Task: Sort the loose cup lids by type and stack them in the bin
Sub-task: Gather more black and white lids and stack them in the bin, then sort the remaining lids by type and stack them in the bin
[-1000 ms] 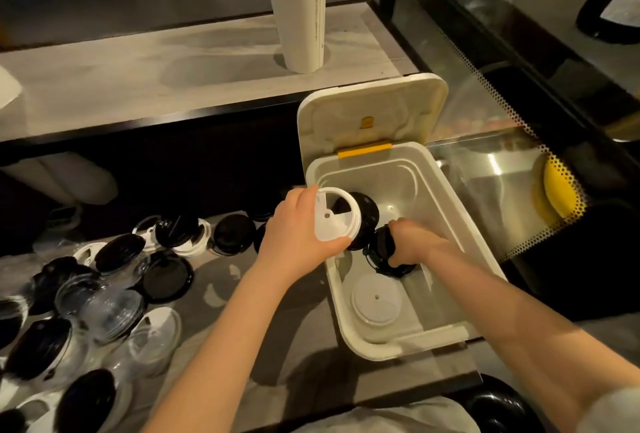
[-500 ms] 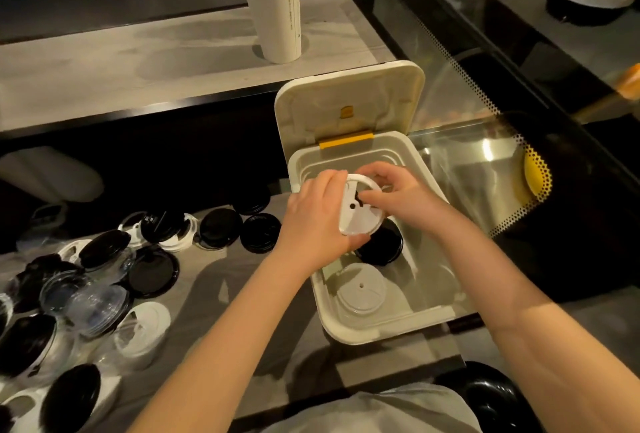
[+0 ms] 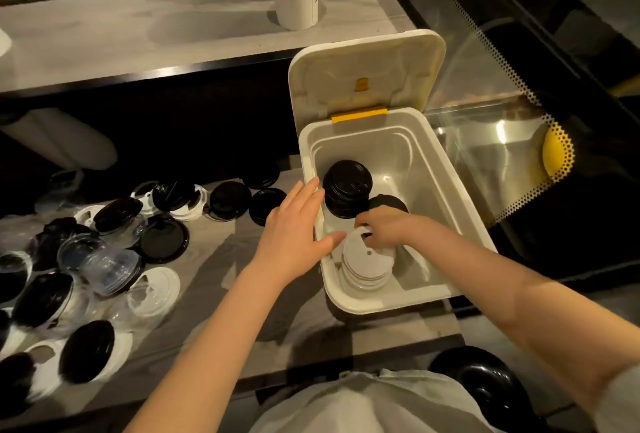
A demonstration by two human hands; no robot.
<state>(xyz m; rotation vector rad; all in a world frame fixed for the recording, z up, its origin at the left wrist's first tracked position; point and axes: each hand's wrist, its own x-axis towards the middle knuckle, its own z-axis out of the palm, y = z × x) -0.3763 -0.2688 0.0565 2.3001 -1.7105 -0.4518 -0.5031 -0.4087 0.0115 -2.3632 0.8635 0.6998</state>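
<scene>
An open white plastic bin (image 3: 398,155) holds a stack of white round lids (image 3: 367,268), with a black lid stack (image 3: 347,187) behind it; loose black, white and clear lids (image 3: 164,238) lie on the desk (image 3: 201,242) to its left.

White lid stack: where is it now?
In the head view, the stack of white round plastic lids sits in the near-left corner of the cream plastic bin, under the right hand.
</scene>
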